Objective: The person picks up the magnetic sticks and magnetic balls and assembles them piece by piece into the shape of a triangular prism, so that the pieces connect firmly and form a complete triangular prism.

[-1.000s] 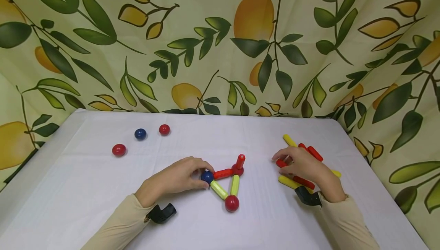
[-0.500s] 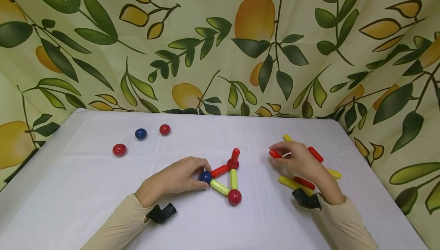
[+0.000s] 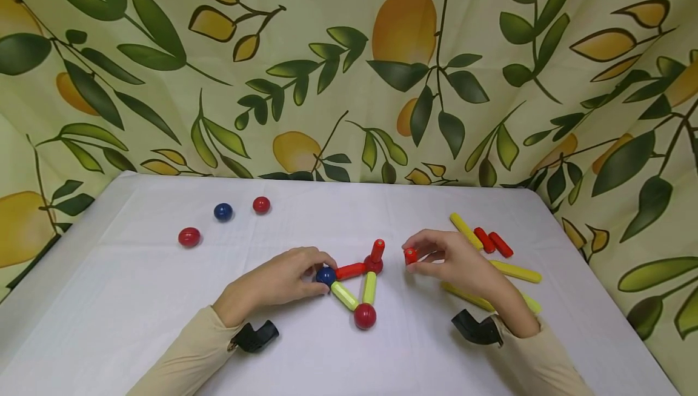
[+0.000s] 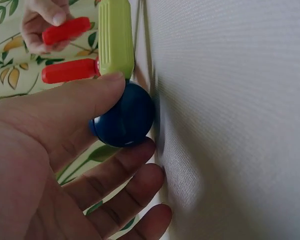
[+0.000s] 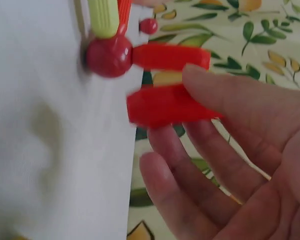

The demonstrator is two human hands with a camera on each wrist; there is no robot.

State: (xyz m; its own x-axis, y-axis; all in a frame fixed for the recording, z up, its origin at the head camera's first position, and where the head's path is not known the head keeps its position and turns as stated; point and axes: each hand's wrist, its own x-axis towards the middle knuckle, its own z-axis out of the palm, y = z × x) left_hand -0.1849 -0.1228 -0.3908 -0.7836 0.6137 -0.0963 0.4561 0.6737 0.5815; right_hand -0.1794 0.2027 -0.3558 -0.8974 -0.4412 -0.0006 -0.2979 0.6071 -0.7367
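Note:
My left hand (image 3: 289,272) pinches a blue ball (image 3: 326,275) at one corner of a triangle lying on the white table. A red rod (image 3: 351,270) and a yellow-green rod (image 3: 345,295) run from that ball. Another yellow-green rod (image 3: 369,288) joins the front red ball (image 3: 365,316) to the rear red ball (image 3: 373,264), from which an upright red rod (image 3: 378,250) rises. My right hand (image 3: 452,260) holds a loose red rod (image 5: 162,105) between thumb and fingers. In the right wrist view this rod is close beside the upright one, a narrow gap apart.
At the right lie two red rods (image 3: 492,242) and several yellow rods (image 3: 515,271), some partly hidden behind the right hand and wrist. Two loose red balls (image 3: 189,237) and a blue ball (image 3: 223,212) rest at the back left. A leaf-patterned curtain (image 3: 349,81) hangs behind the table (image 3: 163,275).
My right hand has lifted a red rod from the pile and carried it left towards the triangle, turning it upright. The triangle has swivelled slightly while my left hand keeps its grip on the blue ball.

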